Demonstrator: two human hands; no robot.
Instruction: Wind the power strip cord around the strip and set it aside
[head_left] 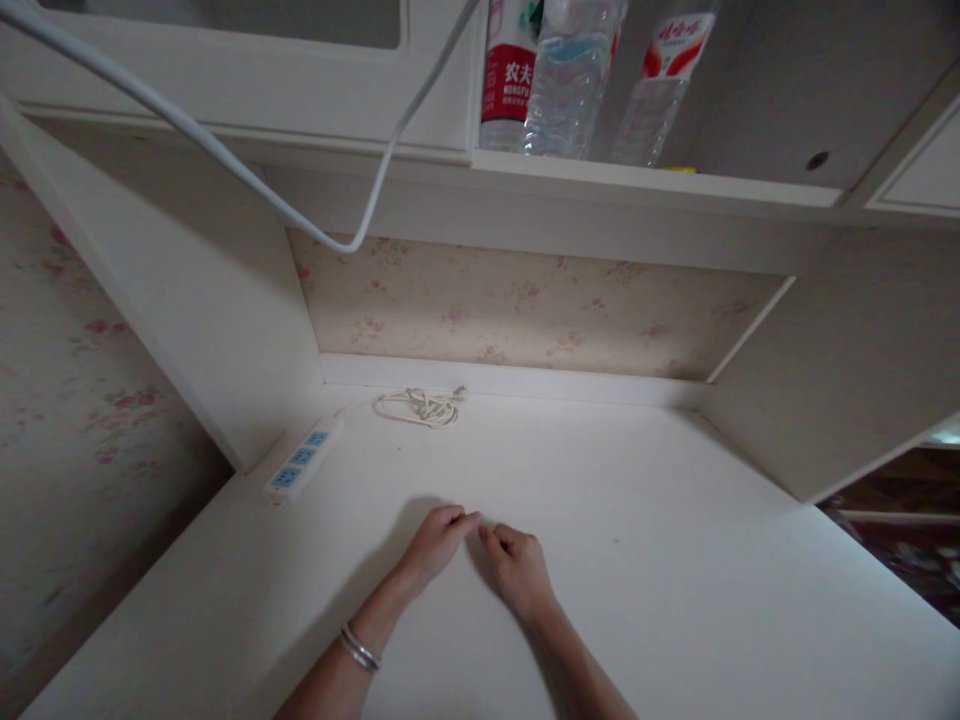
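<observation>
My left hand is closed in a loose fist above the white desktop, its thumb side pointing to the right. Close beside it, my right hand is curled in the same way. The thumb and finger ends of the two hands come nearly together. No object shows in either one. Two silver bangles circle the left wrist.
A power strip with blue sockets lies at the left, and its coiled white cord rests near the back ledge. Overhead, a shelf holds plastic bottles. A white bent rod or cable hangs across the upper left.
</observation>
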